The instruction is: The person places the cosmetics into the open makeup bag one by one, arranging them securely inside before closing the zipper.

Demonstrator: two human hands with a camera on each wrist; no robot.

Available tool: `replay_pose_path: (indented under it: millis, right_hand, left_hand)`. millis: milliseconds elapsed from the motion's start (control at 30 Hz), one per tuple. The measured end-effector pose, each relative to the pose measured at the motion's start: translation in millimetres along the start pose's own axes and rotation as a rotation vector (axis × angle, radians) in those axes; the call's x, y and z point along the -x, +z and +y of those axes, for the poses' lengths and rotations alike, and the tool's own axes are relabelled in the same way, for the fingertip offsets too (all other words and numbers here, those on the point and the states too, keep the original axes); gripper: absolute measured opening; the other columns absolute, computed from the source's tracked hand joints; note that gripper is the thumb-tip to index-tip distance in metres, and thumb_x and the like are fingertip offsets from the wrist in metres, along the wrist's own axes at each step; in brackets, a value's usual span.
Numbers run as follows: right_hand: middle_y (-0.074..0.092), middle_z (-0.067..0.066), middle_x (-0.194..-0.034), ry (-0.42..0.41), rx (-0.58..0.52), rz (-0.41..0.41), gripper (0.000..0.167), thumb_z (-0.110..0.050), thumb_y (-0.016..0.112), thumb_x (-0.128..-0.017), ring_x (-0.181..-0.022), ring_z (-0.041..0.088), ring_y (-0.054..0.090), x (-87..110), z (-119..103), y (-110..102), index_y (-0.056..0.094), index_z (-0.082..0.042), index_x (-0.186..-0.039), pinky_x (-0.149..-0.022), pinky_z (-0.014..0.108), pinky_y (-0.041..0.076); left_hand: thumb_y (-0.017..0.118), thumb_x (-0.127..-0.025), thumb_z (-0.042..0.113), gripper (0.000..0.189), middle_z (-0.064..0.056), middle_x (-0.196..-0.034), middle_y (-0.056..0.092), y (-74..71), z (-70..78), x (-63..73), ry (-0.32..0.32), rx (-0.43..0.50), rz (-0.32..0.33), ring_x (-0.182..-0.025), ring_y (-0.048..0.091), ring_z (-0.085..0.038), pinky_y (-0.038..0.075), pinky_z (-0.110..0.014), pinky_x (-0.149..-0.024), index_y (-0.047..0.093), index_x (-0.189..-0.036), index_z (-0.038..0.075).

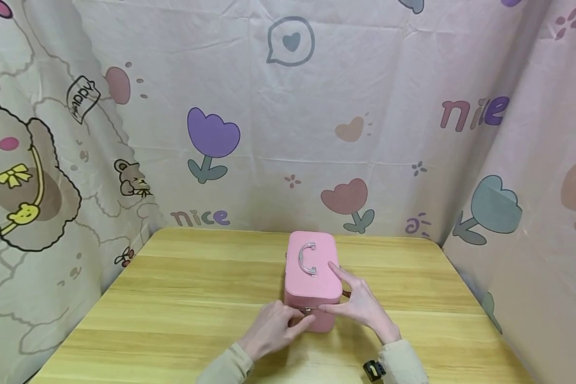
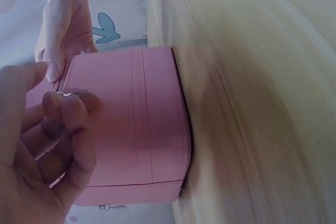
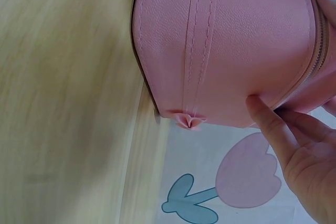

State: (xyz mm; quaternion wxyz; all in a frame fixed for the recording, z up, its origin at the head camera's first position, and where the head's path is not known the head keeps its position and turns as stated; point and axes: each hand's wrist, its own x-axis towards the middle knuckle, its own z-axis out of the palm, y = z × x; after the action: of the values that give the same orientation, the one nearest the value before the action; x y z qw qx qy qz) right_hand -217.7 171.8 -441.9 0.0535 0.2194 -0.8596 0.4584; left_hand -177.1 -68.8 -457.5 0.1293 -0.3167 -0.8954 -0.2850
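Observation:
A pink case (image 1: 312, 266) stands on the table, its silver handle (image 1: 306, 260) on the lid. At the case's near end, my left hand (image 1: 280, 325) pinches a small metal zipper pull (image 2: 68, 93) with curled fingers; the fingertips partly hide it. My right hand (image 1: 362, 304) grips the near right corner, one finger along the lid's edge and the thumb at the front by the seam. In the right wrist view, a finger of the right hand (image 3: 310, 166) touches the pink side below the zipper (image 3: 315, 56). The case's inside is hidden.
The case rests on a yellow wood-grain table (image 1: 197, 288). Behind and at both sides hangs a printed cloth (image 1: 269, 106) with tulips and hearts. A small black device (image 1: 374, 369) sits by the right sleeve. A pink bow-like trim (image 3: 189, 121) sticks out from the case.

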Motion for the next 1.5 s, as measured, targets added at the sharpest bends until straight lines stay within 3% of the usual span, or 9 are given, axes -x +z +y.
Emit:
replay_pose_path:
  millis: [167, 467, 633, 733, 867, 1067, 1167, 1333, 1500]
  right_hand:
    - [0.037, 0.023, -0.159, -0.006, -0.003, -0.002, 0.104, -0.037, 0.093, -0.068, -0.144, 0.043, 0.041, -0.5, -0.7, -0.4, 0.041, -0.012, -0.154, -0.099, 0.045, 0.056]
    - [0.038, 0.023, -0.158, 0.022, -0.012, 0.002, 0.104, -0.034, 0.094, -0.066, -0.144, 0.043, 0.041, 0.2, -2.4, 0.1, 0.042, -0.015, -0.154, -0.098, 0.046, 0.056]
    - [0.038, 0.023, -0.158, 0.024, -0.014, -0.002, 0.104, -0.034, 0.094, -0.066, -0.144, 0.043, 0.041, 0.4, -2.4, 0.1, 0.042, -0.015, -0.154, -0.099, 0.048, 0.056]
    - [0.038, 0.023, -0.158, 0.02, -0.007, -0.004, 0.105, -0.036, 0.094, -0.066, -0.144, 0.043, 0.041, 0.4, -2.1, 0.2, 0.041, -0.015, -0.154, -0.099, 0.048, 0.055]
    - [0.039, 0.022, -0.158, 0.019, -0.003, -0.006, 0.104, -0.037, 0.094, -0.067, -0.144, 0.041, 0.042, 0.3, -1.8, 0.5, 0.041, -0.016, -0.155, -0.099, 0.047, 0.056]
    - [0.035, 0.023, -0.16, 0.024, 0.005, -0.008, 0.104, -0.037, 0.093, -0.068, -0.146, 0.043, 0.038, 0.5, -1.1, 0.7, 0.04, -0.018, -0.155, -0.1, 0.045, 0.055]
    - [0.035, 0.023, -0.16, 0.025, 0.003, -0.008, 0.104, -0.037, 0.093, -0.068, -0.146, 0.043, 0.038, 1.0, -1.1, 0.5, 0.04, -0.018, -0.155, -0.1, 0.046, 0.055]
    - [0.035, 0.022, -0.16, 0.028, -0.006, -0.012, 0.104, -0.037, 0.092, -0.069, -0.146, 0.042, 0.038, 1.5, -2.4, -0.2, 0.039, -0.018, -0.156, -0.101, 0.049, 0.054]
    - [0.035, 0.023, -0.16, 0.015, 0.03, -0.014, 0.105, -0.039, 0.092, -0.069, -0.146, 0.044, 0.038, 1.4, -3.9, -0.4, 0.038, -0.016, -0.156, -0.104, 0.052, 0.051]
  left_hand:
    - [0.059, -0.1, 0.038, 0.06, 0.021, -0.045, 0.018, 1.7, -1.8, 0.6, 0.061, -0.063, 0.149, -0.046, 0.009, 0.015, 0.012, -0.006, -0.044, 0.038, -0.045, 0.022]
    - [0.066, -0.095, 0.028, 0.037, 0.012, -0.046, 0.048, 3.4, -10.5, -5.6, 0.317, 0.002, 0.627, -0.048, 0.029, 0.012, 0.023, 0.002, -0.047, 0.058, -0.06, 0.019]
    - [0.072, -0.09, 0.023, 0.021, 0.006, -0.058, 0.054, 2.4, -13.0, -8.3, 0.312, 0.087, 0.733, -0.049, 0.045, -0.001, 0.034, -0.001, -0.05, 0.06, -0.074, 0.015]
    - [0.077, -0.085, 0.022, 0.018, 0.003, -0.069, 0.059, 2.7, -13.4, -8.0, 0.256, 0.093, 0.743, -0.058, 0.051, -0.007, 0.041, -0.006, -0.055, 0.063, -0.085, 0.011]
    - [0.081, -0.08, 0.021, 0.032, -0.002, -0.09, 0.063, 2.1, -10.0, -8.0, 0.122, 0.117, 0.706, -0.078, 0.058, -0.015, 0.051, -0.017, -0.071, 0.064, -0.101, 0.005]
    - [0.079, -0.083, 0.031, 0.062, -0.011, -0.133, 0.058, -1.2, -0.2, -11.6, -0.16, 0.236, 0.571, -0.12, 0.058, -0.03, 0.055, -0.047, -0.097, 0.057, -0.134, 0.004]
    - [0.075, -0.087, 0.037, 0.069, -0.017, -0.147, 0.05, -3.2, 2.9, -14.4, -0.252, 0.303, 0.492, -0.128, 0.055, -0.037, 0.052, -0.056, -0.101, 0.05, -0.145, 0.006]
    - [0.068, -0.093, 0.038, 0.067, -0.021, -0.154, 0.044, -4.9, 3.0, -20.0, -0.316, 0.386, 0.4, -0.125, 0.059, -0.039, 0.051, -0.057, -0.103, 0.048, -0.149, 0.007]
    - [0.065, -0.097, 0.032, 0.058, -0.022, -0.151, 0.048, -5.2, -0.1, -25.4, -0.308, 0.379, 0.377, -0.121, 0.064, -0.035, 0.05, -0.053, -0.105, 0.053, -0.144, 0.002]
